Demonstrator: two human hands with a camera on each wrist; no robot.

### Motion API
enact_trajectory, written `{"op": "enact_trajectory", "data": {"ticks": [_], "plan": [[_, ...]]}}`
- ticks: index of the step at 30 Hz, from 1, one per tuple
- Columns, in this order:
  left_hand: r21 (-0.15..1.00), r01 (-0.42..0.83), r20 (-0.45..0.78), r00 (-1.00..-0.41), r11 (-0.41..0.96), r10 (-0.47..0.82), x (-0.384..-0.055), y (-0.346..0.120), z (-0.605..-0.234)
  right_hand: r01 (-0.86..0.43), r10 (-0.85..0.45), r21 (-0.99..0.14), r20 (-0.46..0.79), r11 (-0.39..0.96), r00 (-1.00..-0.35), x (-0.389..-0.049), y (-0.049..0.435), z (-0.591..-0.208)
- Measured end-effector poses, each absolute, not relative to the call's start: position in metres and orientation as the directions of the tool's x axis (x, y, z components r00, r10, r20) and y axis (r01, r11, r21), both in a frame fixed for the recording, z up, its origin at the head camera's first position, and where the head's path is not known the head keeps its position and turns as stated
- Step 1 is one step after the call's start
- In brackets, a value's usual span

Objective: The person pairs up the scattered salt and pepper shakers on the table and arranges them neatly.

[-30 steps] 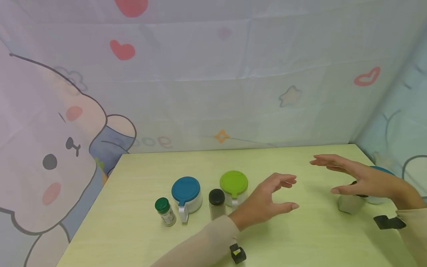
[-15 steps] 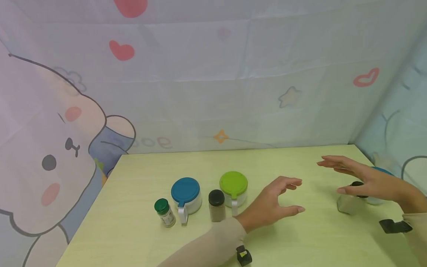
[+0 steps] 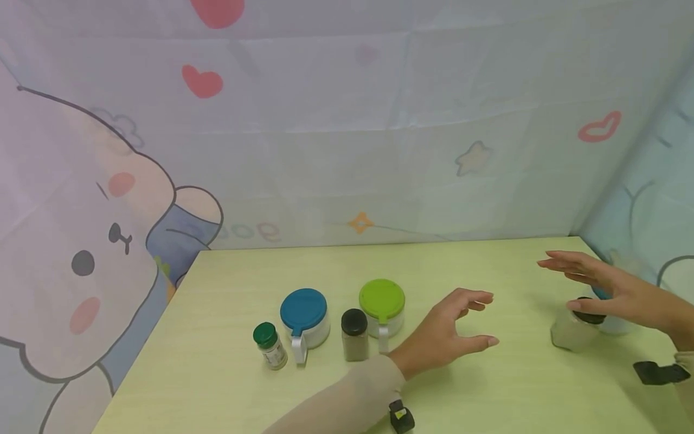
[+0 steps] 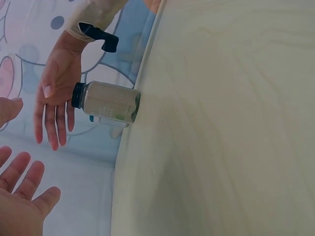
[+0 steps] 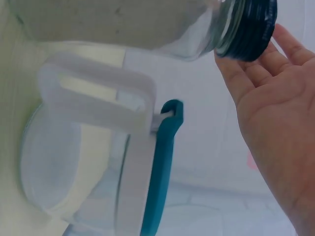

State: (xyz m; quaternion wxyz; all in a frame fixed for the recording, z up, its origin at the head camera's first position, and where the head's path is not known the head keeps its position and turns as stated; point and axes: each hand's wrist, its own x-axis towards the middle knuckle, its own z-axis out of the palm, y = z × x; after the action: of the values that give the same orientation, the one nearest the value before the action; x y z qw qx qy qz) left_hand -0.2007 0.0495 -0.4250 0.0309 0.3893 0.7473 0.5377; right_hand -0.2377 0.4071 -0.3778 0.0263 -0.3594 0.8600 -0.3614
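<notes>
My left hand (image 3: 447,328) hovers over the middle of the table, thumb and fingers apart, holding nothing. Just left of it are a green-lidded pot with a handle (image 3: 382,298) and a spice jar with a black cap (image 3: 355,337). My right hand (image 3: 618,295), also holding nothing, is at the far right by a larger clear jar with a black lid (image 3: 572,331). The thumb overlaps that lid in the head view; contact cannot be told. Behind that jar, partly hidden by the hand, is a blue-lidded pot, whose white handle (image 5: 98,115) shows in the right wrist view.
Left on the table (image 3: 217,361) stand another blue-lidded pot (image 3: 303,310) and a small green-capped shaker (image 3: 269,346). A printed cloth (image 3: 325,150) hangs behind the table's back edge, and more cloth hangs at the right side.
My right hand has shifted rightward, closer to the large black-lidded jar, uncovering more of it. My left hand has drifted a little to the right. The containers stay where they were.
</notes>
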Motion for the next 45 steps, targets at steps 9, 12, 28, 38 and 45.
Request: {"op": "enact_trajectory", "data": {"ticks": [9,12,28,38,45], "plan": [[0.832,0.54,0.365,-0.703,0.124,0.61,-0.202,0.055,-0.428,-0.599,-0.638,-0.659,0.229,0.455,-0.735,-0.239,0.421,-0.385],[0.832,0.54,0.36,-0.701,0.127,0.616,-0.202,0.057,-0.429,-0.625,-0.641,-0.646,0.263,0.439,-0.721,-0.242,0.426,-0.388],[0.842,0.523,0.333,-0.698,0.134,0.633,-0.203,0.067,-0.437,-0.628,-0.585,-0.632,0.32,0.454,-0.745,-0.245,0.45,-0.395],[0.851,0.509,0.322,-0.704,0.132,0.633,-0.203,0.075,-0.441,-0.639,-0.572,-0.626,0.349,0.447,-0.742,-0.246,0.467,-0.408],[0.857,0.5,0.319,-0.704,0.123,0.635,-0.203,0.081,-0.445,-0.633,-0.54,-0.619,0.369,0.465,-0.757,-0.242,0.471,-0.412]]}}
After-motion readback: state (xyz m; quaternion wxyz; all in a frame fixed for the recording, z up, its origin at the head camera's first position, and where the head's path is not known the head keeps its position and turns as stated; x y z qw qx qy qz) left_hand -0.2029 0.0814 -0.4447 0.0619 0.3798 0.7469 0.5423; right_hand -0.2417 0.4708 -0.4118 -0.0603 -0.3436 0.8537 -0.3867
